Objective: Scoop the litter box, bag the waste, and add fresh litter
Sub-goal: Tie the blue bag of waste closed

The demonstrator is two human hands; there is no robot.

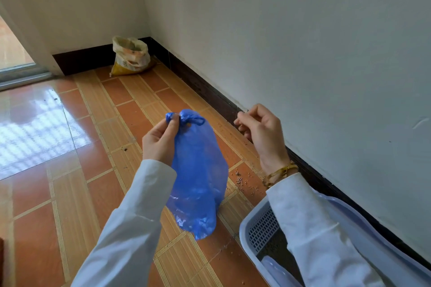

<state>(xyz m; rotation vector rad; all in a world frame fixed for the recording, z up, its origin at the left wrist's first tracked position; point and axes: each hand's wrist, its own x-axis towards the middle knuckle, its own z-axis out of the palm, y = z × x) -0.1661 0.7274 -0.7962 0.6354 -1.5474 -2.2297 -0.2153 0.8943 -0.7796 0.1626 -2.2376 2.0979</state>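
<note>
A blue plastic bag (199,175), knotted at its top, hangs in the air over the tiled floor. My left hand (159,141) pinches it just beside the knot. My right hand (261,130) is to the right of the bag, apart from it, fingers loosely curled with nothing in them. The pale lilac litter box (254,223) with a grid insert sits at the lower right against the wall, partly hidden by my right sleeve; dark litter shows inside it. A yellow and white sack (131,57) with an open top stands in the far corner.
Spilled litter grains (241,180) lie on the floor by the dark baseboard (210,86). A white wall runs along the right. A sliding door track (23,75) lies at the far left. Glossy orange tiles spread to the left.
</note>
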